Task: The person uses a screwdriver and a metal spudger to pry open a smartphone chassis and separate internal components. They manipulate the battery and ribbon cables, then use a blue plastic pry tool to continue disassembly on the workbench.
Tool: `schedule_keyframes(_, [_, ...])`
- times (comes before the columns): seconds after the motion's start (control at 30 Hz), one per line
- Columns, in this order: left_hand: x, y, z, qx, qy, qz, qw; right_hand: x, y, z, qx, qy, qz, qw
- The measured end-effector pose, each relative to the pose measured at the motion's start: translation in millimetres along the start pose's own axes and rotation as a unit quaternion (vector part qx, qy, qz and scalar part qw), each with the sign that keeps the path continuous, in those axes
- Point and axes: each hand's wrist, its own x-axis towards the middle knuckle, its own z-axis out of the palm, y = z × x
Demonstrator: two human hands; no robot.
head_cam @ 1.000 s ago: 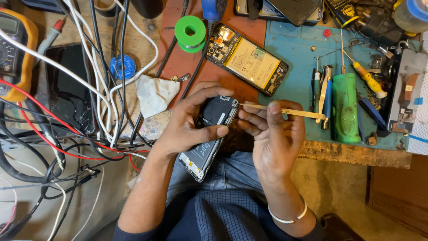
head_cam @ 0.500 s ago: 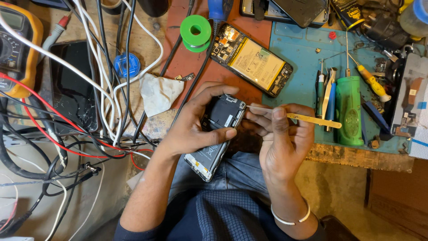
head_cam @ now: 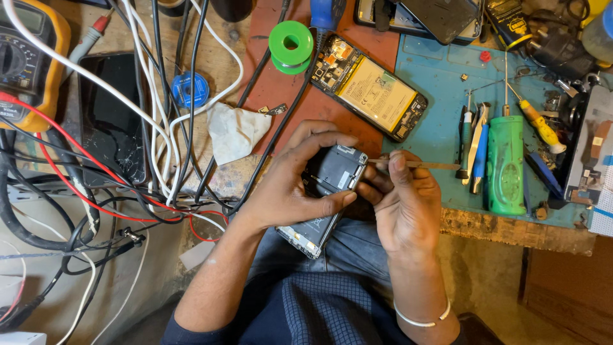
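— Fingers hide what?
— Much of the opened phone (head_cam: 332,185), dark, back off, at centre. Left hand (head_cam: 290,191) grips it; right hand (head_cam: 405,204) pinches tweezers (head_cam: 424,165) pointing three o'clock.

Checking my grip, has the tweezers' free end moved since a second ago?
Yes. The tweezers in the right hand now stop short of the green tube; earlier their free end reached it.
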Motion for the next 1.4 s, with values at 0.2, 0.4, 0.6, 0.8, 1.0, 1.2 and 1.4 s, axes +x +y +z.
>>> schedule_keyframes(0.2, [-1,2,-1,0.004,-0.005,-0.004,1.0,3,-1,5,0.042,0.0,0.04,0.998])
schedule_keyframes(0.4, [0,4,2,0.024,0.004,-0.005,1.0,-20,4,26,-0.193,0.034,-0.216,0.957])
schedule_keyframes(0.6, [-1,5,3,0.046,0.007,-0.003,0.999,-10,0,21,-0.096,0.03,-0.126,0.987])
schedule_keyframes(0.8, [1,5,3,0.039,0.003,0.007,0.999,-7,3,15,-0.064,0.033,-0.098,0.993])
schedule_keyframes(1.0, [1,4,3,0.04,0.006,0.002,0.999,-5,6,12,-0.055,0.039,-0.084,0.994])
schedule_keyframes(1.2, [3,5,3,0.042,0.003,0.0,0.999,-3,9,10,-0.055,0.032,-0.092,0.994])
schedule_keyframes(1.4, [3,5,2,0.045,-0.001,0.003,0.999,-3,11,10,-0.045,0.033,-0.093,0.994])
